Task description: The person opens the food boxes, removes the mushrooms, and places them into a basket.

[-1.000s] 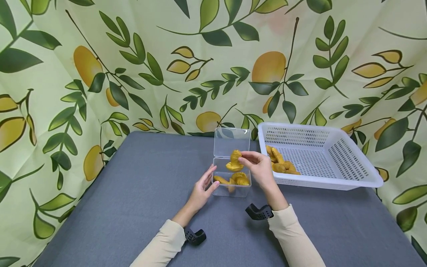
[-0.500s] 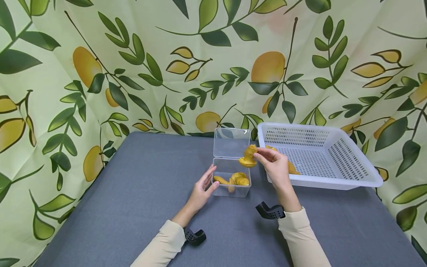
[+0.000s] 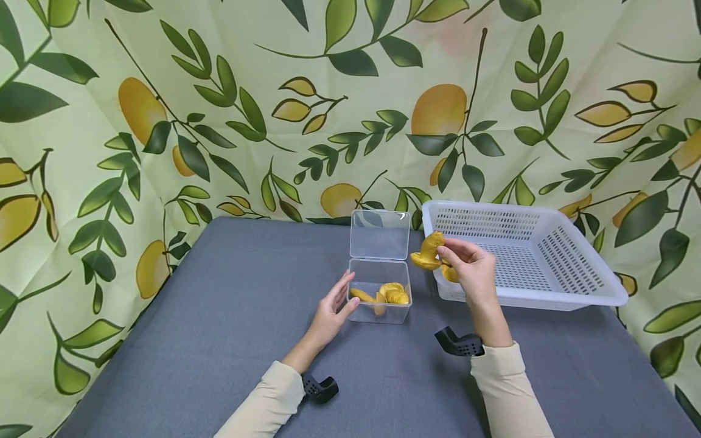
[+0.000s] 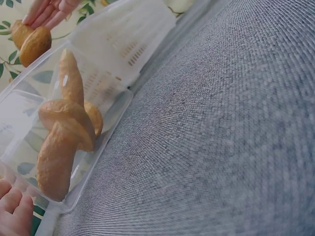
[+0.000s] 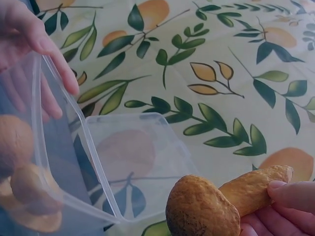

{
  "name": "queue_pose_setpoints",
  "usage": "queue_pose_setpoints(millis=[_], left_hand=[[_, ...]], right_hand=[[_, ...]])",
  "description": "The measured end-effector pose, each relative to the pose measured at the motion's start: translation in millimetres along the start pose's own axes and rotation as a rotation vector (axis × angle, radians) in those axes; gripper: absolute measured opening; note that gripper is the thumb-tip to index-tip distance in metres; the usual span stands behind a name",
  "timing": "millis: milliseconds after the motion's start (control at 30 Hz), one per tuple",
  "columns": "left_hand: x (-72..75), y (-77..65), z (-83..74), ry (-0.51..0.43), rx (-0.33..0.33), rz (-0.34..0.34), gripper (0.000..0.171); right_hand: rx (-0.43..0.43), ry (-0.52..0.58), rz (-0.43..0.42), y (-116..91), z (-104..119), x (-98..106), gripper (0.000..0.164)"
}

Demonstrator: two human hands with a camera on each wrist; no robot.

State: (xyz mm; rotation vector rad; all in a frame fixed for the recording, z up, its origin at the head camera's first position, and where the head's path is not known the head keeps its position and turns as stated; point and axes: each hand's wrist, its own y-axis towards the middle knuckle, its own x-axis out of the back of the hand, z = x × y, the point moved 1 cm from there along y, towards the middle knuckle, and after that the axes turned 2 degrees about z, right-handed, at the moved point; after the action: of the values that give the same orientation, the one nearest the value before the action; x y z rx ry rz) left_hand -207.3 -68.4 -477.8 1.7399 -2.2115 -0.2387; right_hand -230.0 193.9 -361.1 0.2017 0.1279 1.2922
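Now pinches a mushroom (image 3: pixel 429 250) in the right hand (image 3: pixel 476 271) near the left end of the basket (image 3: pixel 553 300), rests a straight-fingered left hand (image 3: pixel 330 310) against the box (image 3: pixel 364 314), seemingly mid-transfer, likely needing a gentle set-down.

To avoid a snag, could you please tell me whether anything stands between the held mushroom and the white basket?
Nothing separate visibly stands between the mushroom and the white basket. Only the basket's left rim might catch it: they overlap in the head view, and relative height is unclear.
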Motion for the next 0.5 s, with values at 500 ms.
queue_pose_setpoints(millis=[500], left_hand=[[-1.4,-0.6,-2.0,-0.017,0.002,-0.004,0.054]], right_hand=[[-0.015,0.016,-0.082,8,-2,27,0.023]])
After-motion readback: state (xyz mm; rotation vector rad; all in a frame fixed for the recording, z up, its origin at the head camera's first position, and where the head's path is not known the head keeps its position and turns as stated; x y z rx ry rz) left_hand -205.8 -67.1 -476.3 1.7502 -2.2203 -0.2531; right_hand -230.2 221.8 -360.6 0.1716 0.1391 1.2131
